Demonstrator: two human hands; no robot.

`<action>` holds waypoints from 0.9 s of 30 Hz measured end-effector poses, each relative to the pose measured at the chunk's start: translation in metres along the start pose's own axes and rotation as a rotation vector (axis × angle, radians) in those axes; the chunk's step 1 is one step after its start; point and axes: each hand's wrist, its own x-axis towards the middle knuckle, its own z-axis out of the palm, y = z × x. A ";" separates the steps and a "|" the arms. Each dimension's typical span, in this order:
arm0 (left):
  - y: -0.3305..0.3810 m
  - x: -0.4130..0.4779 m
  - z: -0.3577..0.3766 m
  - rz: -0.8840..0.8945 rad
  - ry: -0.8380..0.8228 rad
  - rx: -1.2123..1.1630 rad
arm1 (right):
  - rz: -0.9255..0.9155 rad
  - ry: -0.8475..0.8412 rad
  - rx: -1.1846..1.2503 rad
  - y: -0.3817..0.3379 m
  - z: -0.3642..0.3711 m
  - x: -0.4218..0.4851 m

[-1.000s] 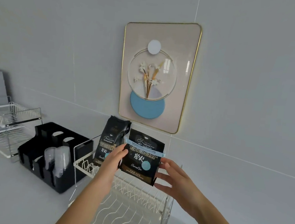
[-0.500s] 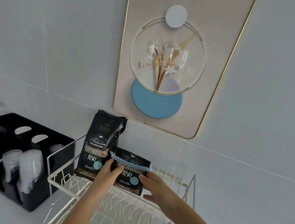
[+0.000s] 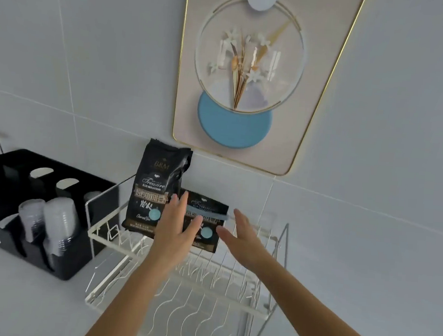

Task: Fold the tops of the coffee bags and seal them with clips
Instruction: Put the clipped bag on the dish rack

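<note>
— Black foil, two of them: how did the coffee bags stand?

— Two glossy black coffee bags sat on the top tier of the white wire dish rack [image 3: 229, 306] in the lower middle of the frame. The taller unclipped bag [image 3: 157, 189] stood upright with its top unfolded. The shorter folded bag [image 3: 206, 221] stood just right of it, touching it, with one pale blue plastic clip [image 3: 208, 215] across its folded top.

— And the hands?

— Two bare hands. The left hand [image 3: 176, 227] was spread flat, fingers extended, overlapping the seam between both bags; whether it touched them I could not tell. The right hand [image 3: 241, 232] was also spread, fingers apart, just right of the clipped bag and pinching nothing.

— Anything else counted?

— One black plastic organiser [image 3: 43, 205] at centre left held two stacks of clear plastic cups [image 3: 49, 223]. One gold-framed wall picture [image 3: 250, 71] with one blue disc hung at the upper centre. The grey countertop [image 3: 16, 297] lay beneath.
</note>
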 end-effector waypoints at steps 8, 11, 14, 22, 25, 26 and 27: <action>0.052 -0.077 0.036 0.354 0.010 0.432 | -0.381 0.333 -0.586 0.040 -0.036 -0.087; 0.070 -0.117 0.076 0.421 -0.058 0.406 | -0.277 0.306 -0.592 0.074 -0.046 -0.123; 0.081 -0.155 0.116 0.405 -0.188 0.417 | -0.176 0.270 -0.609 0.113 -0.057 -0.157; 0.121 -0.228 0.216 0.391 -0.374 0.487 | -0.027 0.255 -0.602 0.215 -0.103 -0.248; 0.138 -0.255 0.258 0.400 -0.418 0.488 | 0.013 0.249 -0.585 0.254 -0.123 -0.285; 0.143 -0.262 0.271 0.400 -0.431 0.488 | 0.027 0.248 -0.574 0.267 -0.130 -0.296; 0.147 -0.268 0.284 0.397 -0.444 0.491 | 0.043 0.248 -0.566 0.281 -0.137 -0.307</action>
